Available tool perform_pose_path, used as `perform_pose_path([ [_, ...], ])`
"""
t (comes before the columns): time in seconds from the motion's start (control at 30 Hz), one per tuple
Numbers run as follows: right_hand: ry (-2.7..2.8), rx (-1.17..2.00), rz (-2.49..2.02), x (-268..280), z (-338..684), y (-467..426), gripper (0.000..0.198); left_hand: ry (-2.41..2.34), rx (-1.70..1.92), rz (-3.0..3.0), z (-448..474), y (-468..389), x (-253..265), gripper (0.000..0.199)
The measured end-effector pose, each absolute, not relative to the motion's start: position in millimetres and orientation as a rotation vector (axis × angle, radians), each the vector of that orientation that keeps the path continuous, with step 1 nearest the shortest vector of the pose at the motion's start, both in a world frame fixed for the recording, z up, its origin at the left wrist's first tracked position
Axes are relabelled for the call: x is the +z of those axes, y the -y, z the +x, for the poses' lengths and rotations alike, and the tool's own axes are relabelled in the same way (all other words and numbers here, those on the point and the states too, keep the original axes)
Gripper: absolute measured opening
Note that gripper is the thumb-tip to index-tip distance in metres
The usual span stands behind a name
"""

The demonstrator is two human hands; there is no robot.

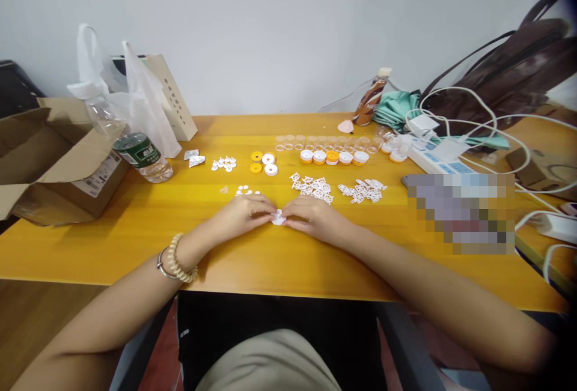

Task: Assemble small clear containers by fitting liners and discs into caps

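Observation:
Both hands meet low over the middle of the table. Between their fingertips is a small white plastic part, its exact kind too small to make out. My left hand pinches it from the left, and my right hand from the right. Just beyond the left hand lie small white round pieces. White openwork plastic pieces are heaped past the right hand, with a second heap of white pieces beside them. Farther back are yellow and white discs.
Behind stand rows of clear cups and round orange-and-white cases. At left are a cardboard box, a water bottle and a white plastic bag. A power strip with cables, a drink bottle and a bag occupy the right.

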State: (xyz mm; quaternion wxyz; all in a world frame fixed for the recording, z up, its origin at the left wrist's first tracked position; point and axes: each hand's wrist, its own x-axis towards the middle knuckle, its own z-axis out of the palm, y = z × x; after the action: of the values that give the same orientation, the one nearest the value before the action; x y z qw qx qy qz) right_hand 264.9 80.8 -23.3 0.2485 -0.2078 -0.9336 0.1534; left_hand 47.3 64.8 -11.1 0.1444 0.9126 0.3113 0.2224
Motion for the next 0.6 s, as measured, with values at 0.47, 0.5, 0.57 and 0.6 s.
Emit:
perform_pose_path([
  [0.47,2.523,0.382,-0.591,-24.5,266.4,-82.5,0.015,-0.834,0.624,2.68,47.1,-66.5,-12.1,0.02],
  [0.5,2.527,0.38,-0.589,-24.6,266.4,-82.7,0.015,-0.832,0.626,2.683,47.3,-66.1,-11.9,0.02],
  [0.57,2.535,0.369,-0.584,-25.2,266.5,-83.4,0.016,-0.827,0.629,2.69,47.5,-65.4,-11.6,0.02],
  [0.6,2.539,0.359,-0.582,-25.4,266.6,-83.7,0.016,-0.825,0.63,2.693,47.6,-65.1,-11.5,0.02],
])
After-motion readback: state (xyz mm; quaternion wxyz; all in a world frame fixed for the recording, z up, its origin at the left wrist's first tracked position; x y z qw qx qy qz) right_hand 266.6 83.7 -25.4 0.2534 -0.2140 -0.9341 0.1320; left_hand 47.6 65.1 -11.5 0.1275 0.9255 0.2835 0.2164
